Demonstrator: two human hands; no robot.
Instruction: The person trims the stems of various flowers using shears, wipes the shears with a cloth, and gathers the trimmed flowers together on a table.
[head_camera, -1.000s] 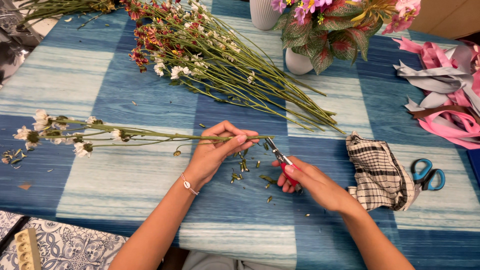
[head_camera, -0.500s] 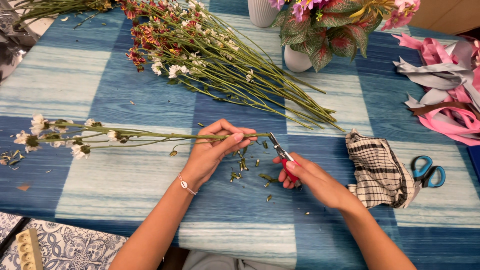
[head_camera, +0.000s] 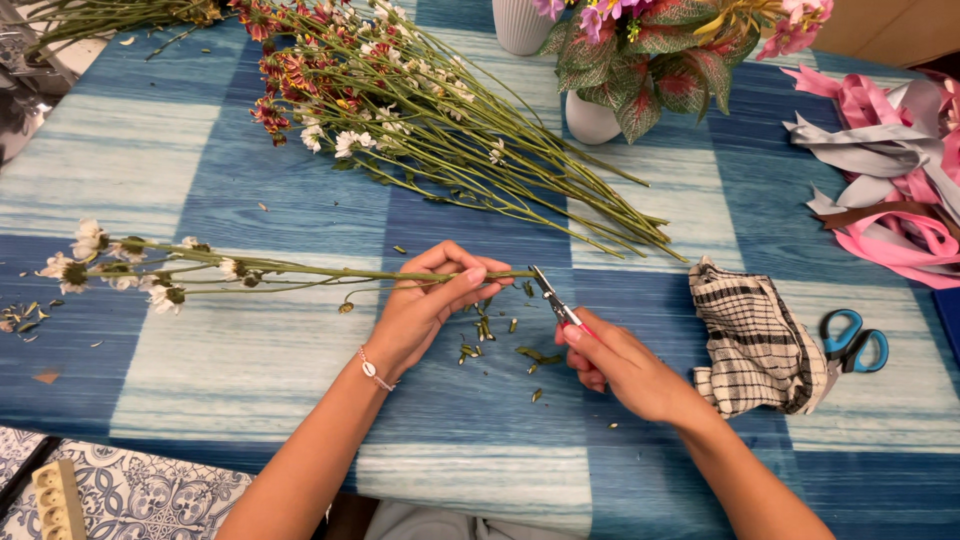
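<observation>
Bright, even light; sharp, soft shadows

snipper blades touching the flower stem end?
Touching. The head view shows the snippers in the right hand with blade tips meeting the cut end of the stem held by the left hand.

The left hand (head_camera: 425, 310) pinches a long green daisy stem (head_camera: 330, 270) lying across the blue checked desk (head_camera: 250, 180), its white blooms pointing to nine o'clock. The right hand (head_camera: 620, 365) holds small red-handled snips (head_camera: 555, 298), whose blades meet the stem's cut end at three o'clock of the left grip. Cut green bits (head_camera: 500, 340) lie between the hands; a checked cloth (head_camera: 755, 340) and blue scissors (head_camera: 852, 340) sit at three o'clock.
</observation>
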